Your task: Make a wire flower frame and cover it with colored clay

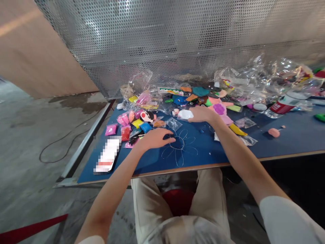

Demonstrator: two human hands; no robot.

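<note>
White packet [185,114], head view: lies toward the middle of the blue surface [220,156], back from the front edge. Right hand [201,114] meets its right end; fingertips are hidden, so cannot tell whether they grip it or only touch it. Left hand [157,138] is nearer the front edge, palm down, thumb and fingers parted, nothing between them. Fingertips reach over the left side of a flower outline [179,159], thin and pale; cannot tell if wire or drawn line. Small clear bag [174,124] lies between the two hands. Toward the left edge: pink packet [111,129], red packet [125,133], yellow packet [137,123], blue packet [146,127]; clay face [146,116] just behind the last two. Phone [108,156], display pixelated, near the front left corner. Right of the right forearm: yellow piece [238,130], then pink lump [274,132]. Red-and-white cup [284,104] farther toward the right edge.
</note>
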